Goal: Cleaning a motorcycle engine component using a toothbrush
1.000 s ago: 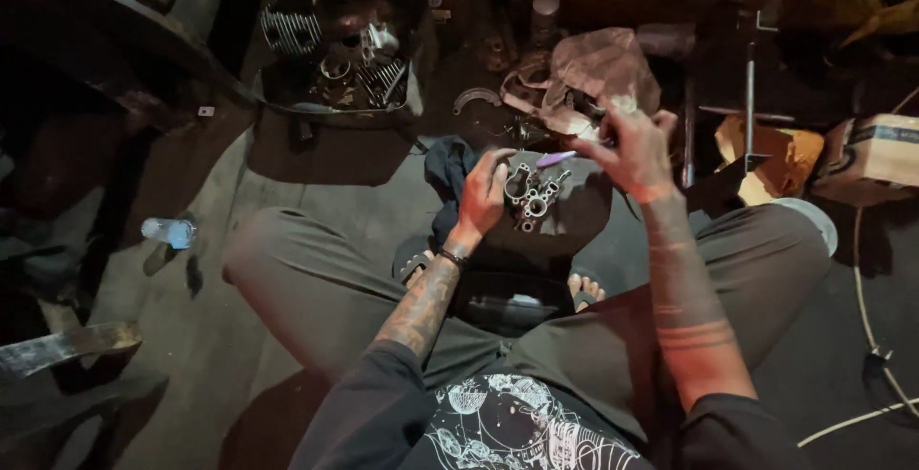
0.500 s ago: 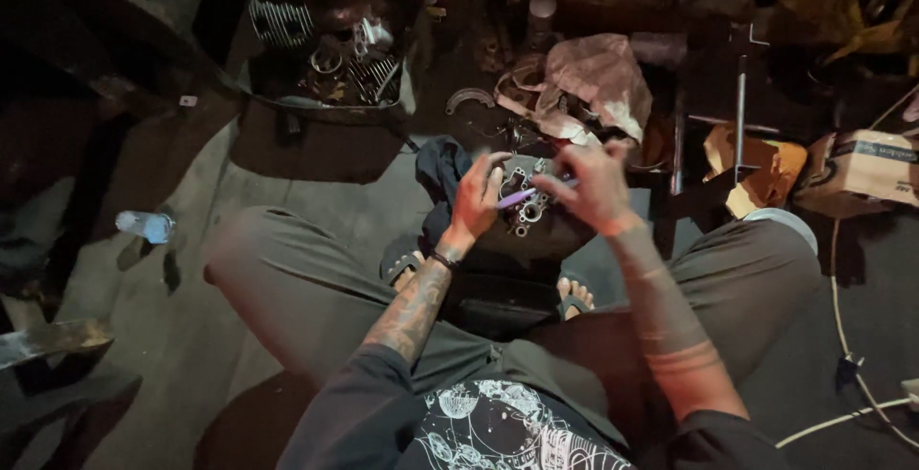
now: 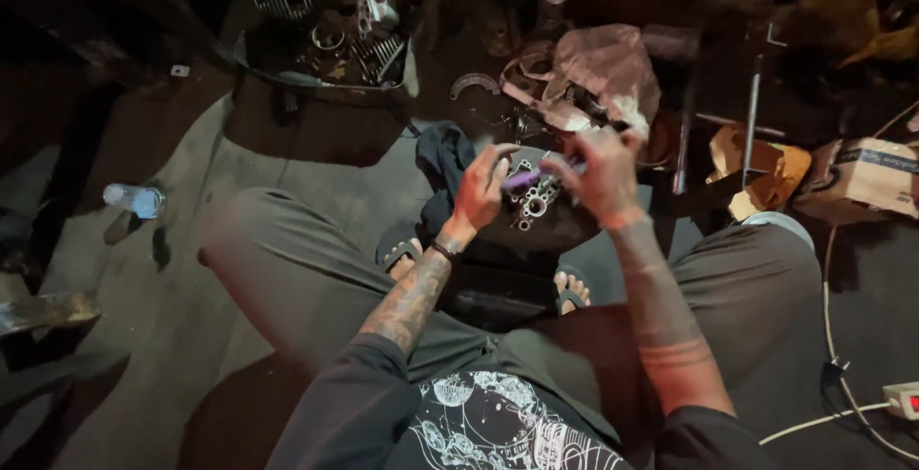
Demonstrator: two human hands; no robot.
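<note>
Head cam, looking down at a seated person w/ legs spread on the floor (image 3: 144, 355). Both hands meet over a metal engine part (image 3: 534, 204) resting btwn the feet. Left hand (image 3: 481, 186) fingers curled, gripping one end of a small purple tool (image 3: 524, 179); right hand (image 3: 598, 173) fingers bent, pinching its other end. Tool sits just above the engine part, which shows round bores & is partly hidden by the hands. Dark blue cloth (image 3: 445, 159) lies just beside the part, left side. Sandalled feet show below the part. Further off: crumpled pink plastic bag (image 3: 598, 73) behind the hands, tray of metal parts (image 3: 335, 34) upper left, clear plastic bottle (image 3: 134, 199) far left on the floor, cardboard box (image 3: 866, 173) far right. Motion blur on the hands; exact grip detail hard to tell.
</note>
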